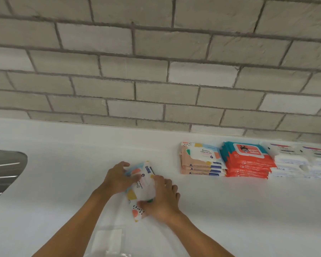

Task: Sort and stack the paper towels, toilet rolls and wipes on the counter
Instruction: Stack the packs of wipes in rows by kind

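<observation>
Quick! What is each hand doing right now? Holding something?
Left hand: grips the left edge of the flat white soft-plastic wipes pack with colourful patches.
Right hand: grips the same pack's right edge.

Two bare forearms reach forward and draw together at a shared grip, the left forearm (72, 219) angling in from one side and the right forearm (198, 236) from the other. The left hand (119, 178) curls its fingers over the far left end of a flat, white soft-plastic pack of wipes (143, 191) with coloured blotches. The right hand (161, 199) clasps the near right edge, thumb on the near part of the top face, index finger laid further up it.
</observation>
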A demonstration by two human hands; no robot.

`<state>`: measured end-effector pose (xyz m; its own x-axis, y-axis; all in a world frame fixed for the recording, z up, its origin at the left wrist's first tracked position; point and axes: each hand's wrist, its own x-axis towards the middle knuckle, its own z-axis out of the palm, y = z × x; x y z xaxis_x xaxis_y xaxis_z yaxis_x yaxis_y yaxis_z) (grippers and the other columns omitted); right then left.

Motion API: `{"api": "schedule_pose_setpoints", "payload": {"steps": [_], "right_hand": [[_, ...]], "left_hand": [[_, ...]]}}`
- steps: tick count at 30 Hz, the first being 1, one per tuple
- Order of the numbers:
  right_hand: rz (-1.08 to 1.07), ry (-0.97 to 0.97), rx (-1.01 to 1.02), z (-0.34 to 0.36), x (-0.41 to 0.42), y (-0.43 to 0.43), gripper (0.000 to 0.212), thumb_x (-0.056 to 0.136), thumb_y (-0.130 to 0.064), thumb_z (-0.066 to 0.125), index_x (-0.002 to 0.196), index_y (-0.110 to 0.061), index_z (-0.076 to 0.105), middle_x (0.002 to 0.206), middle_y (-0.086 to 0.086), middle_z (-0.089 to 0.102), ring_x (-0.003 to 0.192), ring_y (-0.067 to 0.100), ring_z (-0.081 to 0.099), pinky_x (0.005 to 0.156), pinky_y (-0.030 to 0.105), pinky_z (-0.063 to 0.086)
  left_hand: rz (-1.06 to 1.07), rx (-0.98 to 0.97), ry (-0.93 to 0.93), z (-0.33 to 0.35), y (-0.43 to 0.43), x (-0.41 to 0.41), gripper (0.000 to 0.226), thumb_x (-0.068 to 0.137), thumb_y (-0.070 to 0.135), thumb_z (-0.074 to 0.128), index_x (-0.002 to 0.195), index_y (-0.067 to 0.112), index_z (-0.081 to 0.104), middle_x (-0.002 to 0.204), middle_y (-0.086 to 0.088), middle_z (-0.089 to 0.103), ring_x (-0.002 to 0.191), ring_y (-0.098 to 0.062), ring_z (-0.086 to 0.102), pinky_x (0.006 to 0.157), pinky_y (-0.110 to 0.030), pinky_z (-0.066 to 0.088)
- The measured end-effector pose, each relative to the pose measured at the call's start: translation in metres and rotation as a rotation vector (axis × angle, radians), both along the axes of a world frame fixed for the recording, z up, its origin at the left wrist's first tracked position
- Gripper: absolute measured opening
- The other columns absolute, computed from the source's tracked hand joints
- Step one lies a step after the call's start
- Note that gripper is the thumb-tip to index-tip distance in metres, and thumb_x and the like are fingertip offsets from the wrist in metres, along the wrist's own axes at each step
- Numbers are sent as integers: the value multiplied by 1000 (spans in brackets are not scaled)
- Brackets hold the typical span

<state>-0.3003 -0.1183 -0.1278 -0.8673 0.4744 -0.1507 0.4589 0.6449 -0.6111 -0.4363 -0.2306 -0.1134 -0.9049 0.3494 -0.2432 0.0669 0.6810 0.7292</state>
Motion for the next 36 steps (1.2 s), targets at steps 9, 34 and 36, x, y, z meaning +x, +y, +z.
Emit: {"api": "schedule_pose_setpoints", "payload": {"steps": [9, 34, 36], "right_hand": [[-67, 51, -103, 2, 1, 4, 96, 59, -40, 84, 137, -32, 27, 127, -9, 47, 114, 21, 40, 98, 33, 34], [152, 246, -415, 94, 84, 63, 36, 68, -14, 88, 99, -17, 68, 99, -3, 75, 90, 11, 73, 76, 37, 62], [89, 331, -425, 98, 94, 66, 35, 68, -11, 88, 97, -13, 68, 96, 0, 76, 87, 15, 74, 74, 40, 62]], "left_hand": [[84, 570, -142, 9, -6, 17, 63, 62, 10, 92, 116, 16, 62, 106, -8, 69, 92, -24, 70, 73, -35, 61], [-238, 821, -173, 51, -2, 117, 31, 76, -2, 77, 105, 7, 73, 99, -8, 77, 92, -23, 75, 72, -29, 60], [-148, 822, -136, 52, 3, 125, 28, 75, 4, 80, 102, 11, 73, 95, -2, 78, 88, -17, 75, 67, -23, 58]]}}
